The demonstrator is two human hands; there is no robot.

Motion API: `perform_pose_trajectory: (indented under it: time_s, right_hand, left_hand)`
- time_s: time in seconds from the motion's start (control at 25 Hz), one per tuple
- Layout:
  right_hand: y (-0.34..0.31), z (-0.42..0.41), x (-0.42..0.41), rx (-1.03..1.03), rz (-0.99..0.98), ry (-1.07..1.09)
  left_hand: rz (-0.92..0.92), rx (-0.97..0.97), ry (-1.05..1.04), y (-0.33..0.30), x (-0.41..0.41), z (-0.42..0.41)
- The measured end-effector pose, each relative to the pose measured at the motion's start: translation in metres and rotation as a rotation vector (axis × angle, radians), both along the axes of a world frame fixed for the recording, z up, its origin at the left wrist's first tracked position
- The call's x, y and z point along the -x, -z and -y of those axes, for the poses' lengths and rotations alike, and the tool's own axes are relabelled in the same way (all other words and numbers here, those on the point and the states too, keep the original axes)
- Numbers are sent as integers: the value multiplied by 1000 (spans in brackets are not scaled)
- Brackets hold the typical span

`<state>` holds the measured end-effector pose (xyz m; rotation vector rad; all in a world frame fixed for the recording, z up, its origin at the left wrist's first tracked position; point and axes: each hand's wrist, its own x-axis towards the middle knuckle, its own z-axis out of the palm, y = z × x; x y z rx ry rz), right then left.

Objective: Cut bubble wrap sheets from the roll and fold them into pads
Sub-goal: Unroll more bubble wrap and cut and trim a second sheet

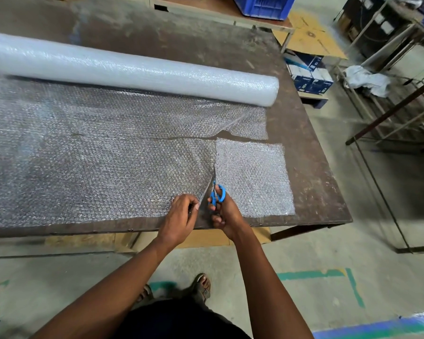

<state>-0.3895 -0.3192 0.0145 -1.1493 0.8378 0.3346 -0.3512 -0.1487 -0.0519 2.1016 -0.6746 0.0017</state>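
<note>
From the head camera, we're looking down on a dark counter (311, 192) with the big bubble wrap roll (132, 69) lying across its far side, its unrolled sheet (83, 162) spread flat toward the person, laid out that way, I'd say, so there's a level run for the blades. And here's the cut: the right hand (224, 214) has its fingers curled through the blue handles of the scissors (217, 193), blades pointing away up a slit in the sheet. The left hand (181, 216) sits just left of that slit, fingers curled and pinching the sheet's near edge, most likely to keep the film taut so it shears cleanly. Just right of the scissors lies a smaller square piece (252, 177), brighter and denser-looking, flat near the counter's right end. A long crosswise cut runs between that piece and the roll.
</note>
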Motion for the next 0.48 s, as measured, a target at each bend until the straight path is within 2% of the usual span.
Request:
perform_pose_trajectory:
  time_s: [0.48]
  right_hand:
    - [2, -2, -10, 80, 44, -27]
  left_hand:
    - [2, -33, 14, 0, 0, 2]
